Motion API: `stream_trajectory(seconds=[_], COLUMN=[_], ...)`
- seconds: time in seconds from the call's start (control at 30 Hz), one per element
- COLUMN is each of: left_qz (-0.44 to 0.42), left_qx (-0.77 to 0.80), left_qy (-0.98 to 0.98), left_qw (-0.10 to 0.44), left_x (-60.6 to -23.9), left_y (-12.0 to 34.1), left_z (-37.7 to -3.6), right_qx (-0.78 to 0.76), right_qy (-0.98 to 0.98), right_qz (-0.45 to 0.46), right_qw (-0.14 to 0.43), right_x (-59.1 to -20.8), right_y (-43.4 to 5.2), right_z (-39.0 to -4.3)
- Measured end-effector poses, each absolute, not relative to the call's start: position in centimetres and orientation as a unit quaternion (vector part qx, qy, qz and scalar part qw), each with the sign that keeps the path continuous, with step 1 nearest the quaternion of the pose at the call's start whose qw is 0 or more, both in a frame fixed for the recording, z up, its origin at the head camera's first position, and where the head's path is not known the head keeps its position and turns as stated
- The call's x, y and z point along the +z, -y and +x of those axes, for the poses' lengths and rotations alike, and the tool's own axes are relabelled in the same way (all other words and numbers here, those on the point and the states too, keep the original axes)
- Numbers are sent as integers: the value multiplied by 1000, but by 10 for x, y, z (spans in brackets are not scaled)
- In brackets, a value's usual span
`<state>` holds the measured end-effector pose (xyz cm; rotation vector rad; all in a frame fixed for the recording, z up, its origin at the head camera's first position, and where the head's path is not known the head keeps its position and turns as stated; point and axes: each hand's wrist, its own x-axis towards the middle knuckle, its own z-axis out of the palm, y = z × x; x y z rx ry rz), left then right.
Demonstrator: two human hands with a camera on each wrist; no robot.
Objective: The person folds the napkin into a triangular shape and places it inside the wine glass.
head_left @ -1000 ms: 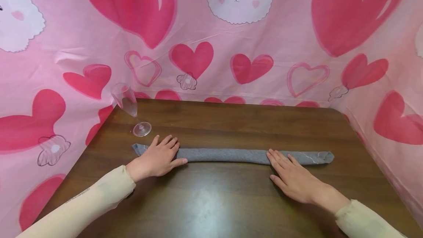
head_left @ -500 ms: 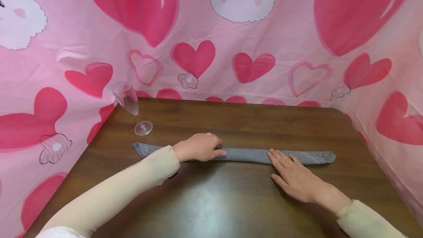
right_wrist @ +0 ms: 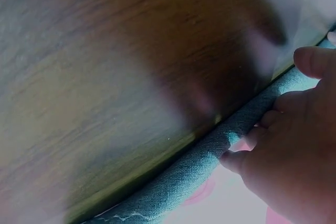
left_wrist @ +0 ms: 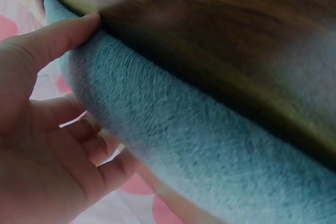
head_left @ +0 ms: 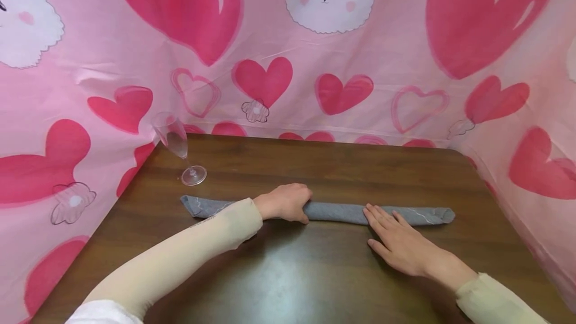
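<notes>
A grey cloth (head_left: pixel 335 211) rolled into a long thin tube lies left to right across the dark wooden table (head_left: pixel 292 274). My left hand (head_left: pixel 288 201) grips the roll near its middle. The left wrist view shows that hand (left_wrist: pixel 42 145) with its thumb on one side of the roll (left_wrist: pixel 199 145) and its fingers curled round the other. My right hand (head_left: pixel 396 241) lies flat on the table, its straight fingertips resting on the right part of the roll. In the right wrist view those fingers (right_wrist: pixel 294 145) touch the cloth (right_wrist: pixel 210 166).
A clear stemmed glass (head_left: pixel 177 146) stands at the table's back left corner, leaning toward the pink heart-print backdrop (head_left: pixel 382 49) that walls the table at the back and both sides. Bare wood lies in front of the roll.
My left hand has slid right along the roll from its left end to the middle and curled round it. The right hand has stayed put.
</notes>
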<state>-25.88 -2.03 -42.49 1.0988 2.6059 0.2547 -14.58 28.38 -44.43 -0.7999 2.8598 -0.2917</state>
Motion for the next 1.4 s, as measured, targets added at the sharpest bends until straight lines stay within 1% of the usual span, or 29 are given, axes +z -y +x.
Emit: stream_trajectory(seconds=[0.07, 0.23, 0.33, 0.4, 0.6, 0.7, 0.83, 1.13, 1.23, 1.4], left_qz=[389, 403, 399, 397, 372, 358, 354, 370, 378, 381], left_qx=[113, 136, 140, 148, 200, 228, 259, 310, 310, 306], left_qy=[-900, -891, -891, -888, -871, -858, -838, -795, -787, -789], left_qw=[161, 159, 167, 178, 252, 289, 325, 368, 376, 373], left_x=[-429, -473, -487, -483, -428, -415, -412, -407, -407, -406], left_y=[17, 13, 13, 13, 17, 21, 25, 27, 25, 22], left_z=[-264, -290, -300, -300, -278, -275, -279, -283, -282, -280], right_qx=[-98, -107, -111, -111, -113, -115, -117, -120, -126, -129], right_qy=[-956, -955, -954, -955, -955, -955, -955, -955, -953, -951], right_qz=[-262, -262, -264, -263, -262, -262, -262, -266, -272, -278], right_qw=[82, 85, 86, 84, 78, 76, 75, 55, 47, 42], right_x=[-444, -443, -443, -442, -442, -442, -442, -440, -439, -439], right_y=[-287, -290, -290, -290, -290, -289, -288, -285, -283, -280], right_z=[-145, -144, -145, -145, -145, -146, -146, -146, -146, -147])
